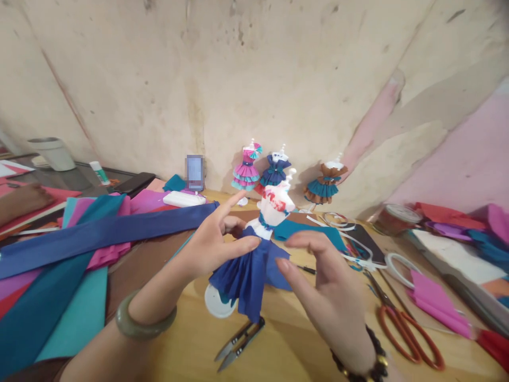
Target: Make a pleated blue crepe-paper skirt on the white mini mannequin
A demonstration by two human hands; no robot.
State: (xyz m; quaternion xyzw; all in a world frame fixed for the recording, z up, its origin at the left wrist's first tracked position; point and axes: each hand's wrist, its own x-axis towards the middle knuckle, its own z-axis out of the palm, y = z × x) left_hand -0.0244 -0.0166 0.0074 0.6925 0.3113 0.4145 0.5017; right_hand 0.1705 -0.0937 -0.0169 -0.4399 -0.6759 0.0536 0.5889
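A small white mannequin point(275, 208) with red marks on its torso stands tilted on a round white base point(218, 303) and wears a pleated dark blue paper skirt point(248, 273). My left hand point(214, 239) is at the mannequin's waist on the left, fingertips pressed to the top of the skirt. Spread open, my right hand point(322, 276) hovers just right of the skirt, its fingertips close to the fabric's edge. A green bangle circles my left wrist and a beaded bracelet my right.
Thread snips point(238, 344) lie below the skirt and red-handled scissors point(405, 331) to the right. Three dressed mini mannequins point(274, 172) stand by the wall. Crepe paper strips point(79, 233) cover the left; a tape roll point(395, 215), white strips and pink paper point(433, 300) lie right. Another person's hand point(24, 200) rests far left.
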